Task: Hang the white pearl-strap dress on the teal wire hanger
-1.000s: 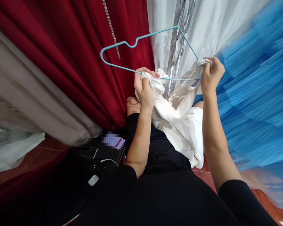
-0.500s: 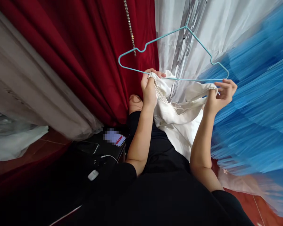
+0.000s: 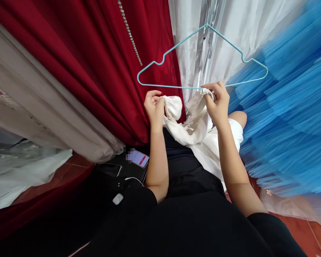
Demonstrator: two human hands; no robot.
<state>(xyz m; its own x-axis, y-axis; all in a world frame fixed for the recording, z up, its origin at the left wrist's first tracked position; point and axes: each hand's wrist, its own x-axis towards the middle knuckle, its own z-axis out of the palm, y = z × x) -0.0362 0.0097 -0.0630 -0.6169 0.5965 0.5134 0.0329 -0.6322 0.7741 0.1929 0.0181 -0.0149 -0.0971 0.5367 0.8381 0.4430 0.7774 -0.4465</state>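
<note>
A white garment (image 3: 196,137) with pearl-beaded edging is spread between my hands, its lower part draped over my lap. My left hand (image 3: 154,109) pinches one pearl-trimmed edge and sits just below the hanger's bar. The opposite edge is gripped by my right hand (image 3: 218,103), whose fingers also touch the bottom bar of a light-blue hanger (image 3: 171,86). That hanger hangs upright in front of me, above the garment. My fingers hide part of its bar at the right.
Red cloth (image 3: 107,71) hangs at left, with a beaded strand (image 3: 130,34) before it. A blue tulle dress (image 3: 291,117) crowds my right side. White drapes (image 3: 238,35) and a metal pole (image 3: 200,60) stand behind the hanger. Phones, a lit one (image 3: 139,158) among them, and a white case (image 3: 118,198) lie at lower left.
My left hand has moved down and left, away from the hanger's bar. My right hand has moved left with its edge of the garment and now touches the bar. The hanger has turned slightly.
</note>
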